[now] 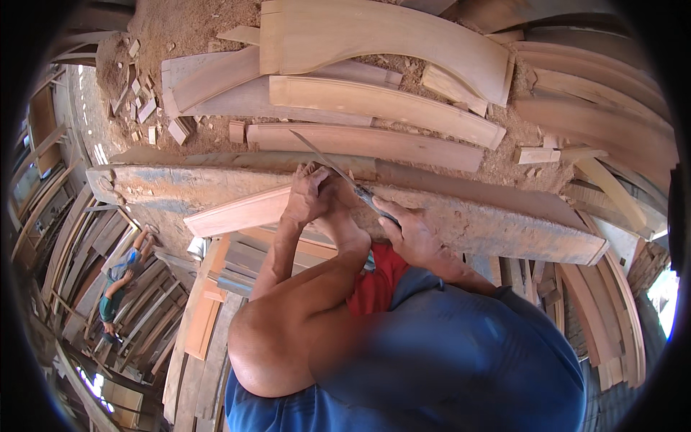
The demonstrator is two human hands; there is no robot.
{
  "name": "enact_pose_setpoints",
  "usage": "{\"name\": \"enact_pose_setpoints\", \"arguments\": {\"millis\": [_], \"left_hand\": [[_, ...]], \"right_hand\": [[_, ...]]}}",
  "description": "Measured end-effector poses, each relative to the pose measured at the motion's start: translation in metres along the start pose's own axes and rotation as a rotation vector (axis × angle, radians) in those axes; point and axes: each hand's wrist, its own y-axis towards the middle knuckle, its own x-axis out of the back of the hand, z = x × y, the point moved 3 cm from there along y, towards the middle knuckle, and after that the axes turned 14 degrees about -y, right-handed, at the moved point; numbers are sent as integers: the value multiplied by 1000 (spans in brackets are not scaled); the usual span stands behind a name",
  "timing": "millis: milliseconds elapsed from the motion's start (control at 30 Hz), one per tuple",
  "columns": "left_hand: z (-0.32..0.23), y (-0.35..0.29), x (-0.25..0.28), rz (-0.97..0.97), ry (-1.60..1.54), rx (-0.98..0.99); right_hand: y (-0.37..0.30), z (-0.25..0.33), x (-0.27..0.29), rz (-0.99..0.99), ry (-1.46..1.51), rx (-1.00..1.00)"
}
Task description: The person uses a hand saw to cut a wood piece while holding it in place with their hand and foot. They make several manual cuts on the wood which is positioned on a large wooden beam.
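My right hand [412, 234] grips the dark handle of a tool with a long, narrow, tapering blade [322, 156]; its exact kind is not plain. The blade points up and to the left, passing just beside my left hand [308, 196]. The left fingers are curled closed at the light wooden board [241, 209], and what lies inside them is hidden. This board lies slanted against a thick, worn timber beam [461, 214]. One of my bare feet [338, 219] presses down beside the left hand, with the knee bent below it.
Beyond the beam, a curved board [360, 32] and several cut pieces lie on sawdust, with small offcuts [147, 109] at left. Stacked curved boards [604, 108] stand at right. Another person [119, 281] is among timber at far left. Planks [194, 374] lie at lower left.
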Motion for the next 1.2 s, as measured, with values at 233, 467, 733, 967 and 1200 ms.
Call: {"name": "enact_pose_setpoints", "arguments": {"millis": [233, 467, 733, 967, 1200], "left_hand": [[2, -1, 10, 2, -124, 133], [-25, 8, 15, -15, -196, 124], [-18, 7, 16, -62, -193, 37], [-20, 4, 14, -71, -114, 117], [-2, -1, 6, 15, -172, 142]], "right_hand": [[-48, 7, 39, 55, 29, -1], [13, 7, -7, -17, -4, 26], [-2, 17, 11, 56, 33, -17], [-26, 11, 12, -4, -66, 12], [-9, 15, 12, 41, 16, -8]]}}
